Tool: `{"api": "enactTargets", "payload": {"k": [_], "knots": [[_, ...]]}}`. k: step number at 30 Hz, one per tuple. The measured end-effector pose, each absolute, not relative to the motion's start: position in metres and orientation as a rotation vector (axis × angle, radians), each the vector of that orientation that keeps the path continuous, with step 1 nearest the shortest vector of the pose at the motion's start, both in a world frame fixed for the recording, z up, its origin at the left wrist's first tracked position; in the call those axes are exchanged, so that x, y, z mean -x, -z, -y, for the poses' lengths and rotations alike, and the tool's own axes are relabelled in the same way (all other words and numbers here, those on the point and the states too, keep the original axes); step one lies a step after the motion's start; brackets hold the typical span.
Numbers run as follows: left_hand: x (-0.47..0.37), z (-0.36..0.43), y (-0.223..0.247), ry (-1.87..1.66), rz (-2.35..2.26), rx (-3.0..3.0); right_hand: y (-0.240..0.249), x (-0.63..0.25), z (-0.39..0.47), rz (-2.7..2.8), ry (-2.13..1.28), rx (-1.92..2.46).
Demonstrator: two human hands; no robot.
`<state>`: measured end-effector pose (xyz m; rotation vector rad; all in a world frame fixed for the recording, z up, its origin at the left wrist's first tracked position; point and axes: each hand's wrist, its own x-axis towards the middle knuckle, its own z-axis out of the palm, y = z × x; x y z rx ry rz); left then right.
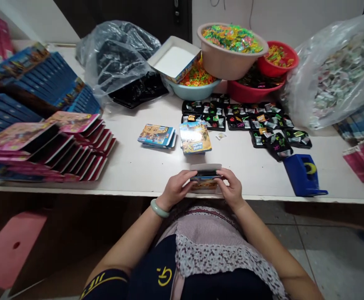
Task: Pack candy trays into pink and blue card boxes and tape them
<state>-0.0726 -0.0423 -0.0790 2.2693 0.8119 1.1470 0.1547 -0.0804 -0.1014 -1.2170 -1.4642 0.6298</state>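
At the table's front edge, my left hand (178, 188) and my right hand (232, 189) grip opposite ends of a small printed cardboard box (204, 183) between thumbs and fingers. Its pale flap stands up at the far side, and something black shows in the opening. Just beyond it sits a short stack of yellow-and-blue printed boxes (195, 138). To the left of that stack lie some flattish blue printed boxes (157, 135). A small packet (221, 136) rests on the table beside the stack. Several black trays (238, 114) with small wrapped pieces are spread farther back.
Pink boxes (44, 146) and blue boxes (51, 75) are piled at left. Behind stand a clear bag (116, 58), a beige basin (228, 62), a light blue basin (194, 91) and red basins (253, 92). A blue tape dispenser (302, 175) and packet-filled bag (335, 75) are at right.
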Motion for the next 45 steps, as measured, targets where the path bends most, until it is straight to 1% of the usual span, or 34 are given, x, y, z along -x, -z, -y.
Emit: {"api": "enactTargets", "payload": {"k": [3, 6, 8, 10, 12, 14, 19, 22, 27, 29, 32, 34, 37, 40, 42, 45], "knots": [[0.067, 0.039, 0.075, -1.215, -0.923, -2.178, 0.091, -0.156, 0.073, 1.51, -0.672, 1.202], [0.058, 0.038, 0.071, -1.277, -1.041, -1.904, 0.08, -0.156, 0.067, 1.347, -0.794, 1.235], [0.056, 0.039, 0.068, -1.27, -1.022, -1.799, 0.073, -0.158, 0.067, 1.281, -0.887, 1.226], [0.058, 0.041, 0.063, -1.245, -0.896, -1.859, 0.066, -0.163, 0.071, 1.382, -0.916, 1.184], [0.061, 0.044, 0.058, -1.207, -0.741, -1.989, 0.06, -0.167, 0.075, 1.559, -0.887, 1.132], [0.06, 0.047, 0.054, -1.18, -0.692, -2.036, 0.055, -0.168, 0.079, 1.673, -0.832, 1.097], [0.05, 0.049, 0.05, -1.212, -0.843, -1.907, 0.049, -0.158, 0.082, 1.605, -0.744, 1.177], [0.053, 0.046, 0.05, -1.213, -0.752, -1.991, 0.048, -0.157, 0.085, 1.631, -0.71, 1.157], [0.074, 0.047, 0.054, -1.072, -0.487, -2.277, 0.061, -0.177, 0.092, 1.919, -0.55, 0.896], [0.078, 0.05, 0.057, -1.042, -0.499, -2.34, 0.07, -0.181, 0.092, 1.966, -0.497, 0.817], [0.076, 0.052, 0.059, -1.052, -0.575, -2.283, 0.079, -0.174, 0.091, 1.908, -0.439, 0.836], [0.071, 0.051, 0.058, -1.072, -0.652, -2.141, 0.079, -0.164, 0.091, 1.846, -0.446, 0.888], [0.058, 0.048, 0.055, -1.083, -0.787, -1.922, 0.071, -0.162, 0.094, 1.778, -0.556, 1.005], [0.044, 0.043, 0.057, -1.24, -0.882, -1.858, 0.066, -0.205, 0.099, 1.626, -0.593, 1.249], [0.036, 0.037, 0.062, -1.369, -0.919, -1.9, 0.063, -0.26, 0.108, 1.465, -0.419, 1.535], [0.029, 0.027, 0.07, -1.449, -0.89, -2.007, 0.055, -0.348, 0.13, 1.253, -0.052, 2.033]]}}
